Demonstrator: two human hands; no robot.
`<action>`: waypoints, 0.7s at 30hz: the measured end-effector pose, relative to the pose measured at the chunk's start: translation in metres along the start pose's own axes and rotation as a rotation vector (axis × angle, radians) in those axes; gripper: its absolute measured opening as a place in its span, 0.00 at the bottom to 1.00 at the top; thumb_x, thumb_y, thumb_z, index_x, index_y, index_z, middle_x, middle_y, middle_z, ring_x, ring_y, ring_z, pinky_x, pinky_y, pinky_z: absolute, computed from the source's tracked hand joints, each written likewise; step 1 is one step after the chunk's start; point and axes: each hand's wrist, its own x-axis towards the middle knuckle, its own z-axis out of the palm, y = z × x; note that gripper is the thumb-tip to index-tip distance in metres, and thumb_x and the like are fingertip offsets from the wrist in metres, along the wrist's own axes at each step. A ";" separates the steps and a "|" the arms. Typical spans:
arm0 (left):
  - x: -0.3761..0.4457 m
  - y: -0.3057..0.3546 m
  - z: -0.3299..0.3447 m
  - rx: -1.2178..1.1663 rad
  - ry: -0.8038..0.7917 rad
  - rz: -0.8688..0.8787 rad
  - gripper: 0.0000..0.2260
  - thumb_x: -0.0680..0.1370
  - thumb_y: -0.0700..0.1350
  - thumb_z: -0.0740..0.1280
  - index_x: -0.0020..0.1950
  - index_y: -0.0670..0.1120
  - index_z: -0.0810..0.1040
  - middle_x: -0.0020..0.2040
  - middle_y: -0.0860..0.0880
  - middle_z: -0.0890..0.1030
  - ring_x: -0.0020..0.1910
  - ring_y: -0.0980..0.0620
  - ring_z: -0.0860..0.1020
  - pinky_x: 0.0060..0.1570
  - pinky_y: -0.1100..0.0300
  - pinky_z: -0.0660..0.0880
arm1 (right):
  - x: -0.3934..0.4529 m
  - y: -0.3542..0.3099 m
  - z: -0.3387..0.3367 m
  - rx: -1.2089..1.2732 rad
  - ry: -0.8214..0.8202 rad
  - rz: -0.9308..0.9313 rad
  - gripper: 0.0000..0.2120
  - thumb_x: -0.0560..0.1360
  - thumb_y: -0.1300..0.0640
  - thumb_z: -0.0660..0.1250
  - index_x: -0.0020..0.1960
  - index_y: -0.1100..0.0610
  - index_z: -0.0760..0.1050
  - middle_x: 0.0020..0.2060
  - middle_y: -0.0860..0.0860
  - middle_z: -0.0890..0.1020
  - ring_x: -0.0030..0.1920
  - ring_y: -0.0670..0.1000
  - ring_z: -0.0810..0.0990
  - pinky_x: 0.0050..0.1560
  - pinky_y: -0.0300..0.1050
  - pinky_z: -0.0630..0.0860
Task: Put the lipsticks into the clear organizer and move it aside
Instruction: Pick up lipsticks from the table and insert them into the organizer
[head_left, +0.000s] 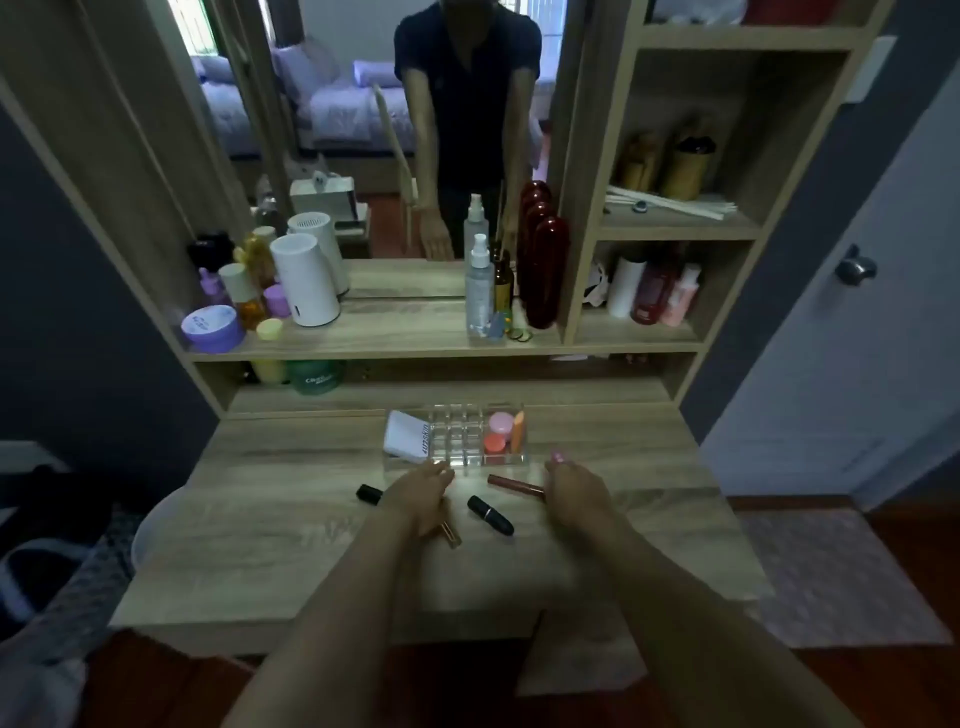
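Reaching over desk (291, 519): left hand (421, 496) curled loosely over gold lipstick (451, 535), grip uncertain; right hand (574, 491) pinching brown lipstick (514, 484). Black lipstick (490, 515) between hands; clear organizer (457, 434) at 12 o'clock.

1. Lipsticks: 4 are counted on the desk – black tube (370, 493) at left, gold-ended one (451, 535) under the left hand, black tube (490, 515) in the middle, slim red-brown one (515, 485) at right.
2. Clear organizer (457, 439): 1 is seen.
3. Hands: 2 are seen – left hand (420, 496), right hand (576, 491).
4. White packet (408, 436) in the organizer: 1.
5. Clear spray bottles (479, 291) on the shelf: 1, plus its mirror image.
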 end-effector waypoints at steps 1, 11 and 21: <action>0.001 -0.002 0.001 0.022 -0.003 0.003 0.19 0.78 0.41 0.59 0.69 0.44 0.69 0.73 0.43 0.66 0.70 0.43 0.68 0.69 0.50 0.68 | 0.002 0.001 0.002 -0.059 0.003 0.019 0.16 0.81 0.61 0.54 0.65 0.58 0.74 0.70 0.56 0.73 0.67 0.56 0.74 0.68 0.52 0.70; 0.011 -0.028 0.011 0.041 -0.035 0.080 0.18 0.71 0.36 0.66 0.58 0.50 0.80 0.65 0.48 0.74 0.64 0.48 0.73 0.64 0.54 0.71 | 0.028 0.006 0.025 -0.273 0.039 0.012 0.13 0.78 0.59 0.60 0.59 0.52 0.78 0.62 0.52 0.79 0.65 0.53 0.74 0.65 0.47 0.69; 0.022 -0.034 0.012 0.089 -0.045 0.195 0.17 0.70 0.38 0.68 0.56 0.51 0.81 0.61 0.49 0.77 0.61 0.49 0.74 0.61 0.55 0.73 | 0.038 0.020 0.021 -0.244 0.064 0.016 0.18 0.76 0.47 0.64 0.63 0.51 0.76 0.66 0.51 0.75 0.66 0.53 0.73 0.65 0.49 0.66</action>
